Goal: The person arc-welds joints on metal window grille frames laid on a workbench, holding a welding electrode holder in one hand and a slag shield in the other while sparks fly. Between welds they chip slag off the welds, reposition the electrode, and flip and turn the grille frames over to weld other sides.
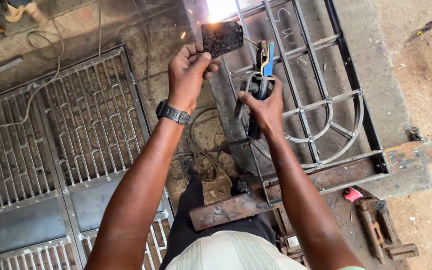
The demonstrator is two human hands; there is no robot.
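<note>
Left hand point(190, 75) pinching small dark glass plate point(221, 37), right hand point(262, 102) clamped round blue-handled electrode holder point(262, 67), bright arc glare point(221, 9)

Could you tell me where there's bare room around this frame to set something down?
Bare concrete lies right of the metal frame. Crowded: the grille on the left, tools at lower right, and both hands over the frame.

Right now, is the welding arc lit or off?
Lit: a bright white glare with sparks shows above the dark shield plate in the left hand; the right hand grips the electrode holder.
</note>
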